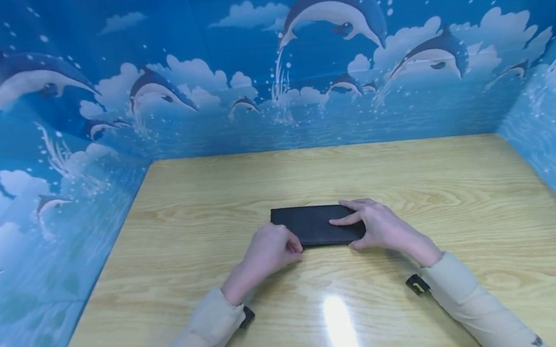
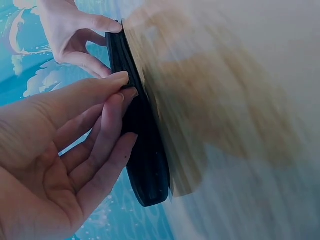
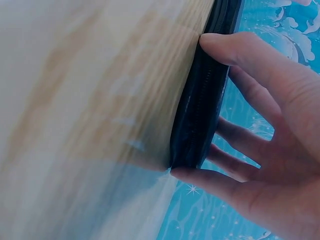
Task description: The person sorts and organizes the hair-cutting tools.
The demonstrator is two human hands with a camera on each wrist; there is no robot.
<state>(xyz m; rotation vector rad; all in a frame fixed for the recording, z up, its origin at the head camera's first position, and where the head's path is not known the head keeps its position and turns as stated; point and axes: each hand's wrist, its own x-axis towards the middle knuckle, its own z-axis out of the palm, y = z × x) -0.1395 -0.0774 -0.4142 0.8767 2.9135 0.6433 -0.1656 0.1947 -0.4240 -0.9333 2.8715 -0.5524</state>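
Note:
A flat, black, oblong zippered pouch (image 1: pixel 310 224) lies on the wooden table, its zipper (image 3: pixel 206 75) running along the edge nearest the person. My left hand (image 1: pixel 272 247) is at that near edge, left of the middle. In the left wrist view, the thumb and forefinger of this left hand (image 2: pixel 75 135) pinch together at the zipper side; what lies between the fingertips is hidden. The right hand (image 1: pixel 379 224) grips the pouch's right end, thumb at the near edge and fingers spread over the top. Seen from the right wrist, the little finger of the right hand (image 3: pixel 270 135) reaches the pouch's end corner.
The light wood-grain table (image 1: pixel 198 200) is bounded at the back and sides by blue hangings (image 1: pixel 230 121) printed with dolphins and clouds. A bright light reflection (image 1: pixel 343 333) falls on the tabletop between the forearms. Small black devices (image 1: pixel 418 284) sit at both wrists.

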